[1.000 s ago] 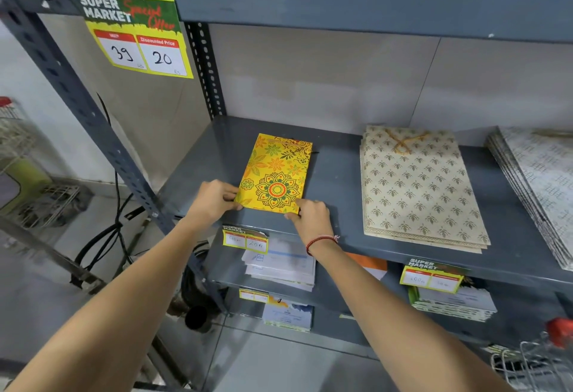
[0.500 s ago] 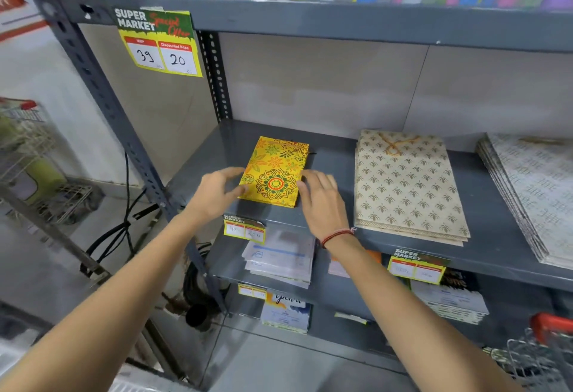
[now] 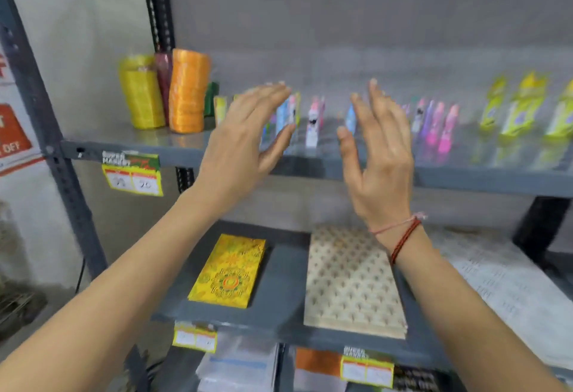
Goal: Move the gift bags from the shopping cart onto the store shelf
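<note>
A stack of yellow floral gift bags (image 3: pixel 231 270) lies flat on the grey shelf (image 3: pixel 279 320), left of a stack of beige patterned gift bags (image 3: pixel 350 283). A white patterned stack (image 3: pixel 511 292) lies further right. My left hand (image 3: pixel 245 140) and my right hand (image 3: pixel 378 156) are raised in the air well above the bags, palms facing each other, fingers apart, holding nothing. The shopping cart is out of view. The picture is blurred by motion.
The upper shelf (image 3: pixel 465 174) carries yellow and orange spools (image 3: pixel 186 90) and rows of small colourful packs (image 3: pixel 434 125). A slanted grey upright (image 3: pixel 46 131) stands at left. Yellow price tags (image 3: pixel 133 174) hang on shelf edges. Stationery packs (image 3: pixel 238 367) fill the shelf below.
Both hands let go of the yellow gift bags and rose up in front of the upper shelf. The camera tilted upward; the yellow stack stays on the shelf.
</note>
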A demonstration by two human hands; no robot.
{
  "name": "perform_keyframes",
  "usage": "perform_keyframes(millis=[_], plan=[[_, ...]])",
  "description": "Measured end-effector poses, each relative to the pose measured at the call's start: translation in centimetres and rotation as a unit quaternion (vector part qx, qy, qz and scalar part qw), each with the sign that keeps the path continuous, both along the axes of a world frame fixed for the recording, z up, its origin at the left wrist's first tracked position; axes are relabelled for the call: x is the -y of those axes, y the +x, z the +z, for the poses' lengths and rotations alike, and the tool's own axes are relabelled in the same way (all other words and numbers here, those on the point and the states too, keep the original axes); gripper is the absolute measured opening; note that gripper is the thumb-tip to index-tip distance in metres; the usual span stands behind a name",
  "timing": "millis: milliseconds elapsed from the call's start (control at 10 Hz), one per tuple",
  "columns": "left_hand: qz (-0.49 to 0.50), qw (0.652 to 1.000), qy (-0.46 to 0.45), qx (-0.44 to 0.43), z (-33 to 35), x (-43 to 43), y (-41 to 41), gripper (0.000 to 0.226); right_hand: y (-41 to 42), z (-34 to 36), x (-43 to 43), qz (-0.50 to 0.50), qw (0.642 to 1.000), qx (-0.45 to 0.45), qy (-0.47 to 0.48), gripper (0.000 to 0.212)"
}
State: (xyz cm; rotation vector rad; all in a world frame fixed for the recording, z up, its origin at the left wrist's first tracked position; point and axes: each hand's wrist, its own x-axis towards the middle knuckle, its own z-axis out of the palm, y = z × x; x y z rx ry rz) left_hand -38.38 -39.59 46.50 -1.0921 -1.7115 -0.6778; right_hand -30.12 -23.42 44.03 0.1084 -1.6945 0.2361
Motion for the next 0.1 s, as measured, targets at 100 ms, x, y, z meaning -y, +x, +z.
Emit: perform_keyframes(millis=[100], plan=[[0.041,0.999,0.010,0.005,4.09,-3.29,-0.05,0.052,0.73,4.28,-2.69,-0.054,0.998,0.009,-0.008,0.047]])
